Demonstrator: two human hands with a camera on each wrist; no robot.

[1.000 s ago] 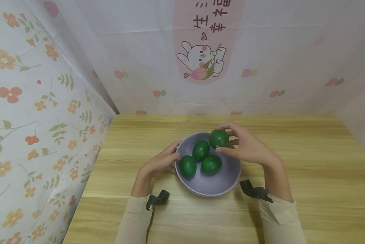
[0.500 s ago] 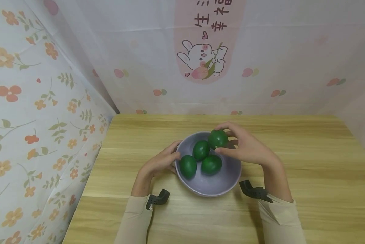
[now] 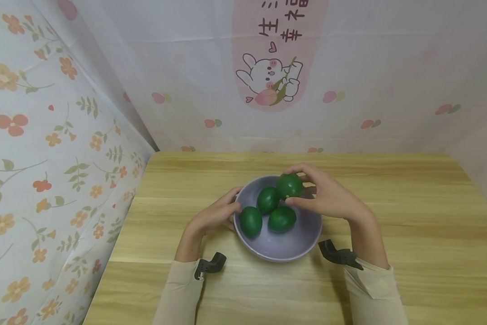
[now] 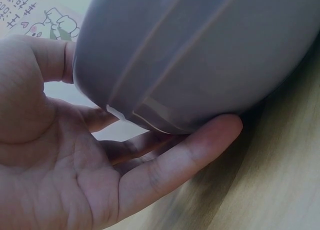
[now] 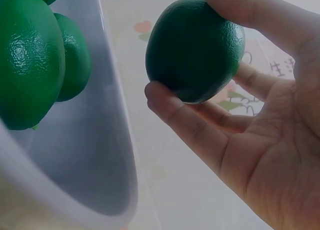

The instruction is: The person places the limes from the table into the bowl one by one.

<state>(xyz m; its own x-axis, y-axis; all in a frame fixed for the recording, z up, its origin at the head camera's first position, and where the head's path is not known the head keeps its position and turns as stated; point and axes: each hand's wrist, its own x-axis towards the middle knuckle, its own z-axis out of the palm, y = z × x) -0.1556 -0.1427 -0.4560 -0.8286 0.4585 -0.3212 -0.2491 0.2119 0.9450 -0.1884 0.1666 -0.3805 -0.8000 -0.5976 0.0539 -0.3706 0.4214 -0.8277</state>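
Note:
A purple-grey bowl (image 3: 286, 248) stands on the table with three green limes in it: a left lime (image 3: 250, 222), a middle lime (image 3: 268, 200) and a front lime (image 3: 282, 219). My left hand (image 3: 215, 215) holds the bowl's left side, thumb at the rim. In the left wrist view, its fingers (image 4: 165, 172) curve under the bowl's outer wall (image 4: 210, 55). At the back right of the bowl, my right hand (image 3: 329, 194) pinches a fourth lime (image 3: 289, 185) between thumb and fingers. The right wrist view puts this lime (image 5: 195, 50) above the rim.
The wooden table (image 3: 390, 225) extends on both sides of the bowl. A patterned cloth (image 3: 186, 81) hangs along its back edge, and a floral cloth (image 3: 64, 180) hangs on the left. Black mounts are on both wrists, including a right mount (image 3: 339, 256).
My right hand and its lime have shifted slightly left, towards the middle of the bowl. The bowl, my left hand and the other limes stay in place.

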